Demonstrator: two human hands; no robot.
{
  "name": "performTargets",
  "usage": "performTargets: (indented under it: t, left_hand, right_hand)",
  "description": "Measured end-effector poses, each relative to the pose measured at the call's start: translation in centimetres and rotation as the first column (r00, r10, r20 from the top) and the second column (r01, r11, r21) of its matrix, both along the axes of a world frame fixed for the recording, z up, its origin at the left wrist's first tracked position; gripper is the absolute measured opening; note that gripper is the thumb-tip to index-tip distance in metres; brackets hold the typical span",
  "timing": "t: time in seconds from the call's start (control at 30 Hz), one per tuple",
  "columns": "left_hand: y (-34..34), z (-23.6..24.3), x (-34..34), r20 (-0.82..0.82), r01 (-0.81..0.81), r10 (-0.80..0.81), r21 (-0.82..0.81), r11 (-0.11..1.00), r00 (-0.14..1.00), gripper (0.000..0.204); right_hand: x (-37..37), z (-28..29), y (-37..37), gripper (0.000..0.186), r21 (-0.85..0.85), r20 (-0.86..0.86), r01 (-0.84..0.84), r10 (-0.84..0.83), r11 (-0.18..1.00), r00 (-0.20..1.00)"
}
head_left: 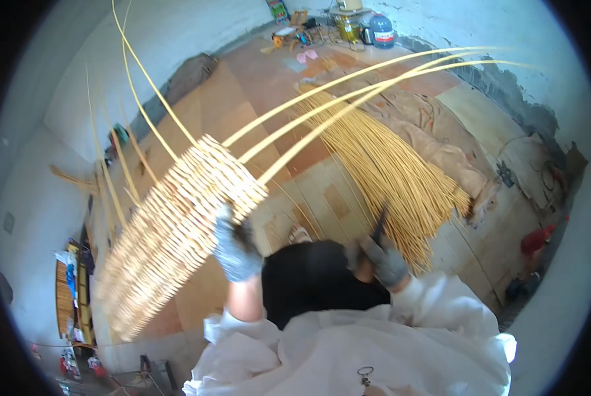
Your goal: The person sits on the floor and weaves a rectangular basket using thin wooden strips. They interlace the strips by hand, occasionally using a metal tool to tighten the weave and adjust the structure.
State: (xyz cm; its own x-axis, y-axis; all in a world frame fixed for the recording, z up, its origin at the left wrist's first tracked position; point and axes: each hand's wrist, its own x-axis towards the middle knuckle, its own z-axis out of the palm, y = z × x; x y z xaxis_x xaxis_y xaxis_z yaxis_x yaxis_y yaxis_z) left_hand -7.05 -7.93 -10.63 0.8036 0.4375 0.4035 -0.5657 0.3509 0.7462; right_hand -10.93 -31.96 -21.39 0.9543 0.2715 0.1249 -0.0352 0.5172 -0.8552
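Note:
A pale woven cane panel (170,218), with long bare canes (315,125) fanning out from its upper edge, stands tilted at the left. My left hand (236,244), in a grey glove, is closed on the panel near its right end. My right hand (381,261), also gloved, is at the right over my dark lap (305,280), fingers closed on a dark, narrow tool (379,224); motion blur hides what kind it is.
A large bundle of yellow canes (381,165) lies on the floor beside crumpled tan cloth (441,132). A blue water jug (381,33) and small items sit by the back wall. Red objects (533,244) are at the right wall, a wooden rack (68,297) at the left.

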Motion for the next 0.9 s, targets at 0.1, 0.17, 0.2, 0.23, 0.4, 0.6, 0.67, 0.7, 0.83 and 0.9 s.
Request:
performTargets:
  t: [0.1, 0.17, 0.2, 0.23, 0.4, 0.6, 0.67, 0.7, 0.83, 0.9]
  left_hand:
    - [-5.8, -8.0, -6.2, -0.160, 0.158, -0.195, -0.217, 0.963, 0.968, 0.055]
    - [-8.8, -12.9, -10.1, -0.351, 0.186, -0.266, -0.245, 0.952, 0.898, 0.056]
    - [-9.1, -14.9, -11.6, -0.412, 0.259, -0.403, -0.363, 0.895, 0.817, 0.053]
    - [-8.1, -16.2, -12.1, -0.576, 0.409, -0.537, -0.348, 0.844, 0.616, 0.038]
    - [-7.2, -13.0, -20.1, -0.350, 0.652, -0.595, 0.630, 0.423, 0.724, 0.021]
    - [-7.6, -11.8, 0.2, -0.442, 0.309, -0.441, 0.888, -0.342, 0.781, 0.069]
    - [-7.7, -14.1, 1.6, -0.391, 0.278, -0.452, 0.914, -0.297, 0.802, 0.077]
    - [-8.5, -15.0, 2.7, -0.438, 0.303, -0.426, 0.887, -0.350, 0.792, 0.081]
    - [-13.1, -16.5, 4.3, -0.593, 0.333, -0.217, 0.675, -0.659, 0.775, 0.087]
    - [-13.9, -15.8, 4.4, -0.650, 0.385, -0.170, 0.618, -0.685, 0.741, 0.086]
  right_hand:
    - [-1.2, -0.7, 2.4, 0.040, -0.167, 0.070, -0.040, 0.053, 0.985, 0.996]
    - [-2.1, -3.2, 4.4, 0.037, -0.301, 0.479, 0.254, -0.085, 0.919, 0.874]
    - [-2.9, -4.5, 4.1, 0.035, -0.423, 0.357, 0.231, -0.073, 0.876, 0.931]
    - [-3.1, -5.6, 3.6, 0.032, -0.521, 0.273, 0.222, -0.085, 0.824, 0.958]
    - [-4.5, -9.4, 2.9, 0.026, 0.223, -0.502, 0.089, 0.036, 0.971, 0.864]
    - [-2.6, -11.7, 0.6, 0.035, -0.070, -0.381, 0.080, -0.101, 0.994, 0.919]
    - [-6.3, -10.3, 1.1, 0.041, 0.188, -0.561, 0.161, -0.029, 0.969, 0.827]
    - [-8.1, -9.6, 1.5, 0.041, 0.237, -0.591, 0.132, 0.035, 0.963, 0.806]
    - [-12.4, -9.1, 6.1, 0.034, 0.304, -0.636, 0.143, 0.089, 0.942, 0.767]
    - [-12.0, -9.6, 7.1, 0.032, 0.317, -0.646, 0.120, 0.121, 0.941, 0.754]
